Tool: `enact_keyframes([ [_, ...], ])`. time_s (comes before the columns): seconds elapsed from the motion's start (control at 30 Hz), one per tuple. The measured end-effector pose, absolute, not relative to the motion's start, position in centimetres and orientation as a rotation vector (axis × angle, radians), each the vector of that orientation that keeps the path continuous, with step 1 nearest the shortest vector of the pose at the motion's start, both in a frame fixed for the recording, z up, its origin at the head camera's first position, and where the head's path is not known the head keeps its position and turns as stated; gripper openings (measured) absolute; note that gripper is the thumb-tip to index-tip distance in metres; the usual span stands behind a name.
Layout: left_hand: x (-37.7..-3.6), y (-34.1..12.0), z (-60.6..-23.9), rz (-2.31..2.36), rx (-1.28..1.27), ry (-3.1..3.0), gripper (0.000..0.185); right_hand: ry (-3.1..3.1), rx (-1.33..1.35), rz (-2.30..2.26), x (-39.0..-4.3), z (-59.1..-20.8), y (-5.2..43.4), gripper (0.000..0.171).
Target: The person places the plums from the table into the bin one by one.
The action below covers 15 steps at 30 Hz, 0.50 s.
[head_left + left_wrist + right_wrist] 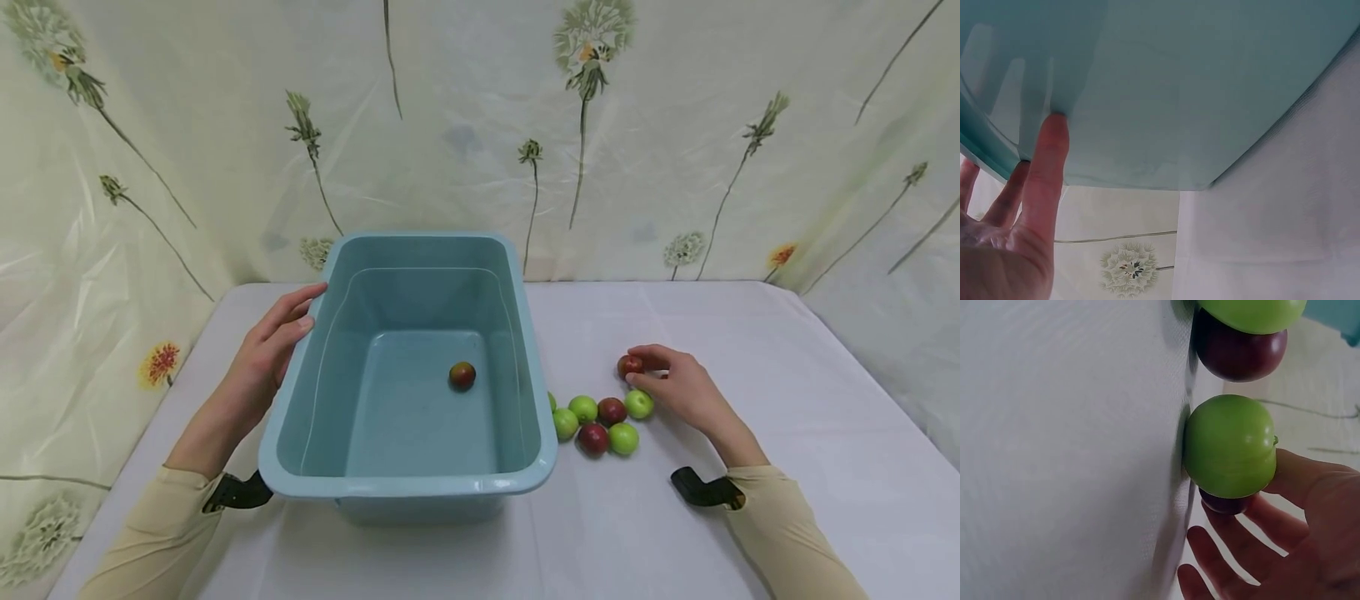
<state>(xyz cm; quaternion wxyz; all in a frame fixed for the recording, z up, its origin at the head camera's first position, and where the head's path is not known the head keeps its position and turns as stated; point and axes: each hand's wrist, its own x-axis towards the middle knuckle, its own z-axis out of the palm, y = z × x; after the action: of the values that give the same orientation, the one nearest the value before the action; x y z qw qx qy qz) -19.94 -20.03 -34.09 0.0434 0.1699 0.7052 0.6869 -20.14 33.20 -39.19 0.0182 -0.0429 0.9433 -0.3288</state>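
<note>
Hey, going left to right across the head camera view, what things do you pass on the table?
Left hand → blue tub → red fruit inside the tub → cluster of green and red fruits → right hand, which pinches a red fruit at the far end of the cluster.

A staged recording booth, not a lived-in room; a white-clothed table [750, 333] fills the view. Dandelion-print plastic sheeting [675, 125] encloses it from nine to three o'clock
</note>
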Motion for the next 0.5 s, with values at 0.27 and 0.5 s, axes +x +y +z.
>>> enact_keyframes([
  [0.27, -20.0, -20.1, -34.1, 2.130, 0.503, 2.158, 0.043, 2.989, -0.134, -1.029, -20.1, -38.3, 32.5, 0.045],
  [0.5, -19.9, -20.0, -33.9, 2.112, 0.490, 2.171, 0.044, 3.033, -0.164, -1.089, -19.6, -37.7, 31.6, 0.045],
])
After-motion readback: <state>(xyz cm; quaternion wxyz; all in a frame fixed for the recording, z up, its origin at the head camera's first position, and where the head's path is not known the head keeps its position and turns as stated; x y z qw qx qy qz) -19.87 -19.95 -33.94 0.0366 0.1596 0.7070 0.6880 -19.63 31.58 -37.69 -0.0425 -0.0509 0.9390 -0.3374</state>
